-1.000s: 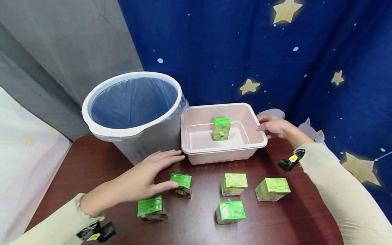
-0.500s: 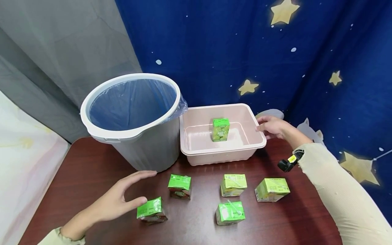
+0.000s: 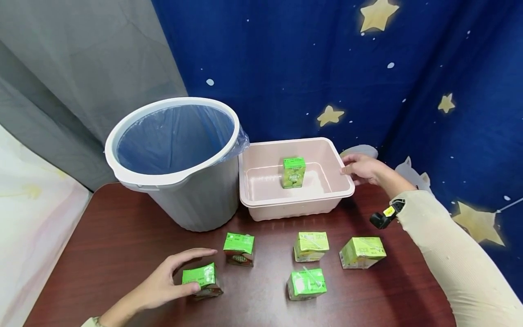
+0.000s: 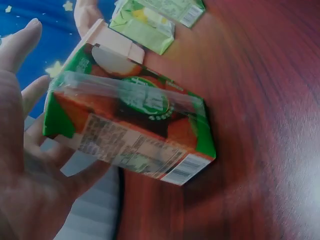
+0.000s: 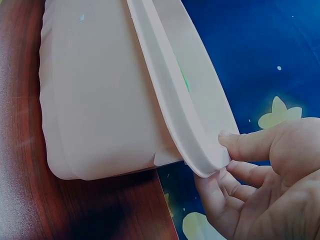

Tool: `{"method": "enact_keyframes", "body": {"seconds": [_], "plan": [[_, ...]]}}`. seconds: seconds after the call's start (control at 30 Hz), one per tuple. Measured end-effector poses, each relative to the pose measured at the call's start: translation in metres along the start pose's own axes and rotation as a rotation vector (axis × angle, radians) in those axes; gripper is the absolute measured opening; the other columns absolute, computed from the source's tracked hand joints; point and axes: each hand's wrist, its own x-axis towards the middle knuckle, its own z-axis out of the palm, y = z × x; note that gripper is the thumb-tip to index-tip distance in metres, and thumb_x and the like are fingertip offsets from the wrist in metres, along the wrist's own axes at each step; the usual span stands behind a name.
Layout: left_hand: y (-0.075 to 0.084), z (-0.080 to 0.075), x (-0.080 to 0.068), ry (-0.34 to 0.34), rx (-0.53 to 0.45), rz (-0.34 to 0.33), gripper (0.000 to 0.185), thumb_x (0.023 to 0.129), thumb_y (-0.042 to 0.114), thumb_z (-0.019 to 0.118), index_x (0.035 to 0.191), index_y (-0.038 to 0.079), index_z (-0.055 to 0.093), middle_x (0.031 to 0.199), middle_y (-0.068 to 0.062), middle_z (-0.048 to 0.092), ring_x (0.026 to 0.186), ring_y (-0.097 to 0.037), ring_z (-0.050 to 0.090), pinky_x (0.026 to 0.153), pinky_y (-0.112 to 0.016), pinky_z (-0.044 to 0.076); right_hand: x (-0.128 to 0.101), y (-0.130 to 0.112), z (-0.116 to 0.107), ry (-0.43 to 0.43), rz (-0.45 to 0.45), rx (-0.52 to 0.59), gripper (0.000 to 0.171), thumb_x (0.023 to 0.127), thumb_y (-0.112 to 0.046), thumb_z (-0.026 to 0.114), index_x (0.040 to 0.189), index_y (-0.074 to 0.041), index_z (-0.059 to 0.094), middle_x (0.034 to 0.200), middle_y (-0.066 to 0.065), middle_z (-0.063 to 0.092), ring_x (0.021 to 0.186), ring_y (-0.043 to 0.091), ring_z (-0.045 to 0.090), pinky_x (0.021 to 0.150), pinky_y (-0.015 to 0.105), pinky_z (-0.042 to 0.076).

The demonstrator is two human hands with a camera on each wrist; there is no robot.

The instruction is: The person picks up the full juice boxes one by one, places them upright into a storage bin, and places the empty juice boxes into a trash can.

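My left hand [image 3: 203, 269] cups a green and orange drink carton [image 3: 204, 278] at the front left of the dark red table [image 3: 122, 227]. The thumb touches the carton's near face, and the fingers [image 4: 31, 92] arch behind it without closing. In the left wrist view the carton [image 4: 135, 130] lies on its side beside my palm. My right hand [image 3: 346, 165] pinches the right rim of a pink plastic tub [image 3: 294, 202], thumb on top and fingers under the lip [image 5: 215, 160]. One green carton [image 3: 293, 172] stands upright inside the tub.
A grey bin [image 3: 196, 200] with a blue liner stands left of the tub, touching it. Several more green cartons lie on the table: one [image 3: 239, 249] by my left hand, others [image 3: 311, 246], [image 3: 362, 252], [image 3: 307, 284] to the right. A starred blue curtain hangs behind.
My left hand drew back from the tub's front left corner toward me and came down around the front-left carton. The right hand stayed on the tub rim.
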Motion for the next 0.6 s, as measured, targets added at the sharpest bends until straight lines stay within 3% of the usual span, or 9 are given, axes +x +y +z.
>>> {"method": "enact_keyframes", "body": {"seconds": [0.2, 0.43, 0.6], "plan": [[-0.006, 0.009, 0.001, -0.017, -0.077, -0.041, 0.063, 0.087, -0.002, 0.074, 0.146, 0.008, 0.053, 0.141, -0.02, 0.058, 0.124, -0.018, 0.058, 0.096, -0.024, 0.049, 0.0, 0.0, 0.0, 0.0, -0.001, 0.019, 0.052, 0.102, -0.002, 0.056, 0.146, 0.01, 0.032, 0.104, 0.007, 0.063, 0.083, 0.011, 0.065, 0.071, 0.03, 0.06], [-0.011, 0.018, 0.0, -0.007, -0.06, -0.066, 0.062, 0.085, 0.003, 0.08, 0.141, 0.011, 0.057, 0.135, -0.018, 0.062, 0.119, -0.021, 0.061, 0.097, -0.022, 0.049, 0.001, 0.0, 0.0, -0.003, -0.008, 0.013, 0.05, 0.102, -0.002, 0.054, 0.145, 0.011, 0.032, 0.108, 0.011, 0.063, 0.085, 0.013, 0.065, 0.072, 0.03, 0.06], [-0.011, 0.017, -0.002, -0.011, -0.039, -0.063, 0.065, 0.082, 0.005, 0.084, 0.141, 0.01, 0.057, 0.132, -0.016, 0.064, 0.111, -0.016, 0.064, 0.092, -0.023, 0.052, 0.002, 0.0, 0.0, -0.001, -0.008, 0.011, 0.05, 0.102, -0.002, 0.054, 0.145, 0.01, 0.033, 0.107, 0.01, 0.063, 0.085, 0.012, 0.065, 0.072, 0.03, 0.059]]}}
